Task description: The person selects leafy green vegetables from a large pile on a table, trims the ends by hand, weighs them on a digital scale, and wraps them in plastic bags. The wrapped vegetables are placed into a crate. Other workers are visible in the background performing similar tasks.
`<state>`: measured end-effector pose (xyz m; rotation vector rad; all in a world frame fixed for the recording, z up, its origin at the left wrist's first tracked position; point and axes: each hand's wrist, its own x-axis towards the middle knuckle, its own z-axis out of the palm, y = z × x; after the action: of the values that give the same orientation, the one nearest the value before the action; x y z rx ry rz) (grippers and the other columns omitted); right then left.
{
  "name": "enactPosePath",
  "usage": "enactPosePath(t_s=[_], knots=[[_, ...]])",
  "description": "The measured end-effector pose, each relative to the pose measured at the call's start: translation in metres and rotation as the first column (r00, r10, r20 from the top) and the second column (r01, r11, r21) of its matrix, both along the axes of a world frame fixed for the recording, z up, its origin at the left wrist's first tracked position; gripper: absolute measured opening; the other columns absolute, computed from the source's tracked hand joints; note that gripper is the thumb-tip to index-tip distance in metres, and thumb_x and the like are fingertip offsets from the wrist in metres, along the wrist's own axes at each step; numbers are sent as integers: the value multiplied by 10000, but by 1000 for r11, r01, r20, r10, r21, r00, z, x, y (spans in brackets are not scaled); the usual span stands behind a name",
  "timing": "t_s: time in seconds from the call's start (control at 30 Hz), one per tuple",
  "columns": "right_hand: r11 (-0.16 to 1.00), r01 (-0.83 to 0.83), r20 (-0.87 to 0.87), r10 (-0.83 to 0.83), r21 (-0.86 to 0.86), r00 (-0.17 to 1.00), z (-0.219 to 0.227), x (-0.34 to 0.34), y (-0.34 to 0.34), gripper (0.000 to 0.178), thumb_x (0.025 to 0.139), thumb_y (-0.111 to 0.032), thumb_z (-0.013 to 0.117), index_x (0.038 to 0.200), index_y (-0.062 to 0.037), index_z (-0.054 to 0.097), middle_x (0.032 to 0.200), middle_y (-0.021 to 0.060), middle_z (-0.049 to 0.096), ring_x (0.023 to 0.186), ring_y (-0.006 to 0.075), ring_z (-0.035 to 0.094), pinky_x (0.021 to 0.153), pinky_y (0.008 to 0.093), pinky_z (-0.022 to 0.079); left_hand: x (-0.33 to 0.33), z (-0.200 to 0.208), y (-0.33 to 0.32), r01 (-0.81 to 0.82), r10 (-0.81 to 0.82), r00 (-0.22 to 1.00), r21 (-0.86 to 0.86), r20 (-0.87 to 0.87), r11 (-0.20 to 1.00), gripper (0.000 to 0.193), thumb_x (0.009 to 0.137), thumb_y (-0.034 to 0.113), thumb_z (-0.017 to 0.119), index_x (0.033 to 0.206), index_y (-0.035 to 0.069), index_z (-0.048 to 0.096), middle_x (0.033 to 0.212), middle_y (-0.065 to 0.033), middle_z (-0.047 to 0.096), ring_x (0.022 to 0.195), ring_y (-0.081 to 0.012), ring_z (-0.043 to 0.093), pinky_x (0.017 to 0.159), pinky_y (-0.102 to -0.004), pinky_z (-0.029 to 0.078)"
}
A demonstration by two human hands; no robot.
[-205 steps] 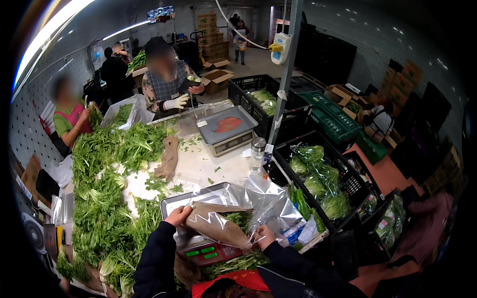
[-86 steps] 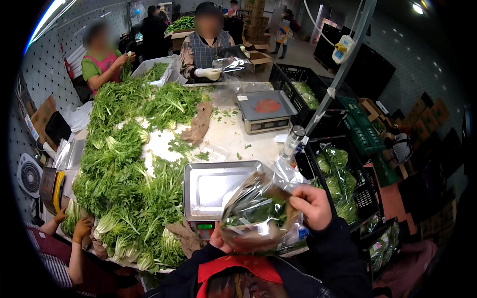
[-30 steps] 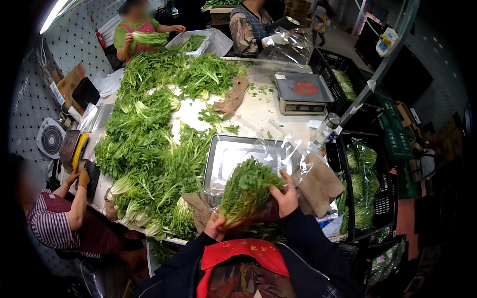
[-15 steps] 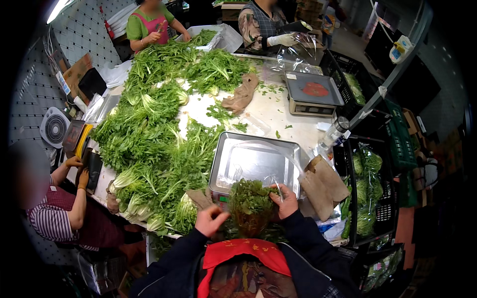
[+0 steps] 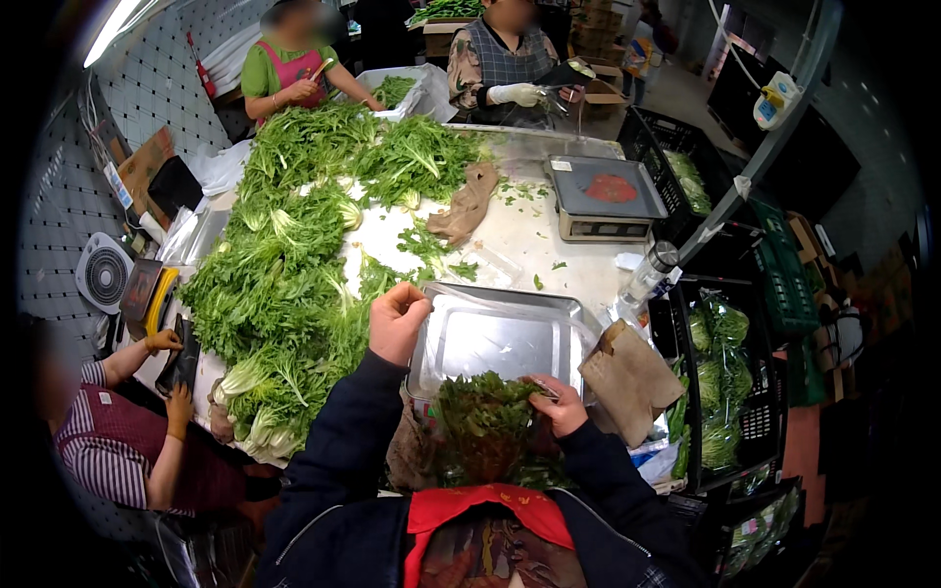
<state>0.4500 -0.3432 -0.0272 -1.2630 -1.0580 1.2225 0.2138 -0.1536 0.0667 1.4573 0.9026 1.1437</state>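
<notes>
In front of my body stands a clear plastic bag of red-green leaf lettuce [image 5: 487, 416]. My right hand [image 5: 559, 404] is closed on the bag's rim at its right side. My left hand [image 5: 397, 321] is raised over the near-left corner of the metal scale tray [image 5: 505, 338], its fingers pinched together. A clear plastic strip [image 5: 510, 306] runs across the tray, one end close to those fingertips; whether they grip it I cannot make out. The bag's lower part is dim.
Leafy greens [image 5: 284, 255] heap the table's left side. A brown cloth [image 5: 465, 204], a second scale [image 5: 606, 196], a glass jar [image 5: 652, 272] and brown cardboard [image 5: 632, 377] lie about. Black crates [image 5: 730, 382] line the right. Co-workers stand at the far side and left.
My left hand has moved up and forward from beside the bag to the tray's left edge. My right hand stays at the bag's rim. The view has shifted slightly.
</notes>
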Motion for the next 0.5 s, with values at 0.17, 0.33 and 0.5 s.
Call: enactPosePath(t_s=[0.17,0.33,0.5], knots=[[999,8,-205,-2,31,979,28,2,-9,550,862,-56,670,1364,-33,444,1287,87,557,1101,161,543,924,281,444,1,-17,-15,187,-170,970,-89,174,978,285,946,230,592,1099,-2,526,973,-97,639,896,-161,613,820,-294,487],[984,134,-237,-102,119,966,49,2,2,369,903,-99,647,1236,2,525,1138,129,624,985,175,606,840,291,495,-15,-45,-54,213,-194,950,-55,245,975,481,964,318,579,1300,24,398,1164,-154,586,1069,-248,594,915,-360,472],[897,419,-177,-394,142,902,59,3,13,94,936,-76,588,922,4,635,813,90,671,734,157,637,705,287,514,-25,-50,-71,187,-177,982,-152,72,971,104,904,26,598,994,-26,593,948,-66,648,887,-118,609,809,-249,473]])
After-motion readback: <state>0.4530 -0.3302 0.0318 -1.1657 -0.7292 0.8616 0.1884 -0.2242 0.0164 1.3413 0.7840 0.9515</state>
